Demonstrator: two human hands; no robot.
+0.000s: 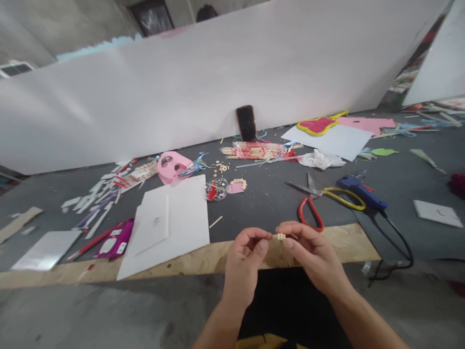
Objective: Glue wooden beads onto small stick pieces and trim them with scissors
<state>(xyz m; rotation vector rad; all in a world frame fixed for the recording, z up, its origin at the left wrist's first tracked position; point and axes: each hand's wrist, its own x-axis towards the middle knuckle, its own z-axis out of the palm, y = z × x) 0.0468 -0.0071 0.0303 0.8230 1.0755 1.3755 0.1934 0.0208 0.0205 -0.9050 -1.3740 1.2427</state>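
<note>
Above the front edge of the table, my right hand (308, 249) pinches a small cream-coloured cluster (281, 236) of tiny bead-like pieces between thumb and fingertips. My left hand (247, 259) is curled close on its left side, index finger and thumb drawn together; whatever lies between them is too small to make out. Beyond the hands are a pink square piece (237, 188) edged with similar cream bits and a clear round container (216, 189) of red and dark bits. More loose cream bits (221, 167) are scattered behind these.
To the right lie scissors (311, 213) with red and yellow handles and a blue glue gun (361, 191) with its black cord. White sheets (189, 213) and a purple box (115, 239) are on the left. A phone (246, 123) leans on the white board behind bundled sticks (256, 150).
</note>
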